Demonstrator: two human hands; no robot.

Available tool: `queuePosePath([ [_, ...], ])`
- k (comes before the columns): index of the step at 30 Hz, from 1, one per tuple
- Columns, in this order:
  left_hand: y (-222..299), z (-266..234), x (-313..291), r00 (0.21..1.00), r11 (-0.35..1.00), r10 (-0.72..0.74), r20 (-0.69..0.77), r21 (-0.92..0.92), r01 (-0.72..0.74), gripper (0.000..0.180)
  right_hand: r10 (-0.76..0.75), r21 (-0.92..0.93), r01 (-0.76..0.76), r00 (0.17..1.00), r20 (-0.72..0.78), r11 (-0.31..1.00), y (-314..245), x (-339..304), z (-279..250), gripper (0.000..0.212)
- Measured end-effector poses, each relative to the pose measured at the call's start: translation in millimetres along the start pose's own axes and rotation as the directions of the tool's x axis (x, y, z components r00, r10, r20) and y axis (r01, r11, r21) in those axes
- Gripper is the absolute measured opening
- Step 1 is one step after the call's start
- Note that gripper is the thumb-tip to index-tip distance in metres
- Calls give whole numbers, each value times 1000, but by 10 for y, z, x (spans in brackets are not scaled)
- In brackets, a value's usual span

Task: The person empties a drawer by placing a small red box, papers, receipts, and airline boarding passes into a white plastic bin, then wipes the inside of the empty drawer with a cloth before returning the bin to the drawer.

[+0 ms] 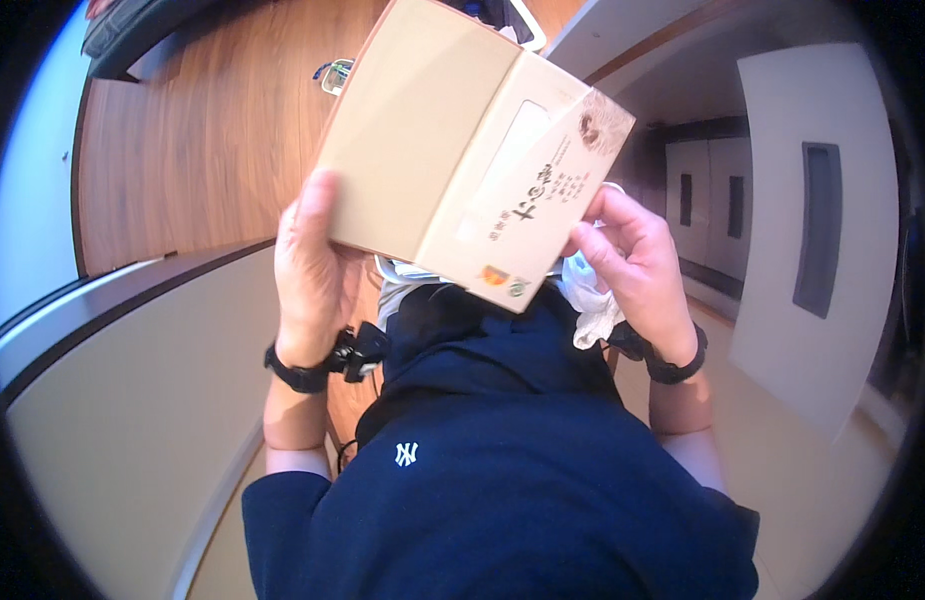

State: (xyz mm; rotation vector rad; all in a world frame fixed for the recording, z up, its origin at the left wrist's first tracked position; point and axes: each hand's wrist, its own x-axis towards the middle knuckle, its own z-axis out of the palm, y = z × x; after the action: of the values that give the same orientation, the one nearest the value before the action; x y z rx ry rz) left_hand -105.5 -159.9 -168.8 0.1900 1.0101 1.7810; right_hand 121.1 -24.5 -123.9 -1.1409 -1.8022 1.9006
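Observation:
A flat beige cardboard box (542,170) with its hinged cover (412,130) folded back is tilted in front of me. Dark lettering and small colored emblems mark its printed side. My left hand (312,260) grips the cover's left edge, thumb on top and fingers hidden behind. At the box's right edge, my right hand (632,250) holds on with bent fingers, partly out of sight. Below that hand hangs a crumpled white piece (590,305), bag or tissue, I cannot tell which. Both wrists wear black straps.
Behind the box, a pale container rim (387,270) shows by my lap. A small basket (334,76) stands on the wooden floor (202,130), and a white-edged bin (527,28) lies farther off. A low beige panel (132,390) runs along the left; a pale cabinet door (782,250) stands at right.

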Motion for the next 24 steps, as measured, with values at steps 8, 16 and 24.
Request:
queuePosePath([
  [8,694,205,589,869,549,-172,464,777,-306,38,-176,-79,172,983,-46,982,-145,115,-158,77],
  [16,419,482,823,794,480,34,606,688,-545,43,-138,-197,123,988,-65,973,13,-18,-42,25],
  [24,-115,541,4,722,-134,514,463,875,-465,87,-235,-12,246,909,-343,969,131,-74,-57,29],
])
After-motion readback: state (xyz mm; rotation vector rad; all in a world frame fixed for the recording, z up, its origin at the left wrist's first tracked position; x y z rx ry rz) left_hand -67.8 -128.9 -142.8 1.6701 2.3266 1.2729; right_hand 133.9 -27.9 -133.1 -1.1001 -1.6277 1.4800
